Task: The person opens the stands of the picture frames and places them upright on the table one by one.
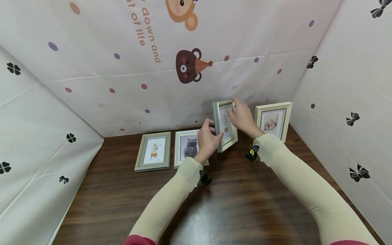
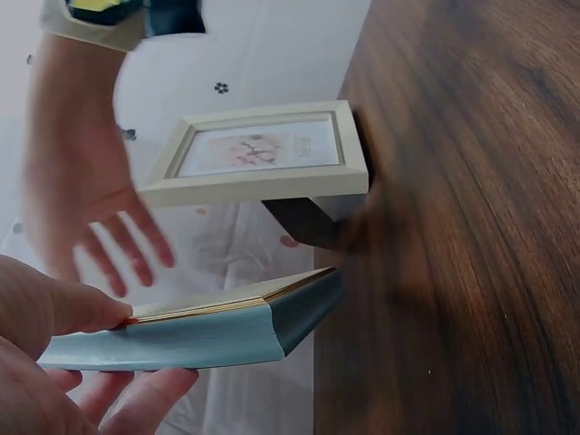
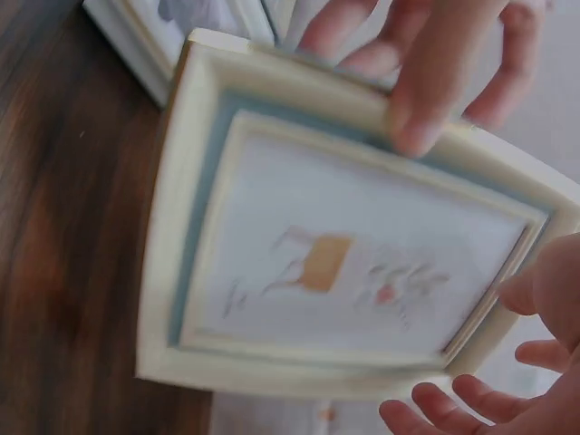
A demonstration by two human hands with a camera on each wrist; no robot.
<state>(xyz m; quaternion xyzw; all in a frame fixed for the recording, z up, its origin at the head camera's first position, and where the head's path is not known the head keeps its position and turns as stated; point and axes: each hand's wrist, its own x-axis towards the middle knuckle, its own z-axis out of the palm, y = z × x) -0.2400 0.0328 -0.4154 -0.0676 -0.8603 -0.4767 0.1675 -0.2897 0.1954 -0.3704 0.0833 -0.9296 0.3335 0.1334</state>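
My left hand (image 1: 208,139) grips the left side of an upright picture frame (image 1: 226,131), cream in front with a blue-grey edge and a plant drawing inside. In the left wrist view, the thumb presses the front of this frame (image 2: 190,340) and the fingers lie behind it. My right hand (image 1: 243,117) is at the frame's upper right. Its fingers are spread and relaxed in the left wrist view (image 2: 86,181). The right wrist view shows the right hand's thumb (image 3: 524,288) close by the frame's edge.
A cream picture frame (image 1: 289,122) stands at the right, propped by a dark stand leg (image 2: 304,220). Left of the hands, a white frame with a cat picture (image 1: 190,149) and a beige-grey frame (image 1: 167,149) lie on the brown wooden table (image 1: 116,190). Patterned cloth walls (image 1: 101,61) surround the table.
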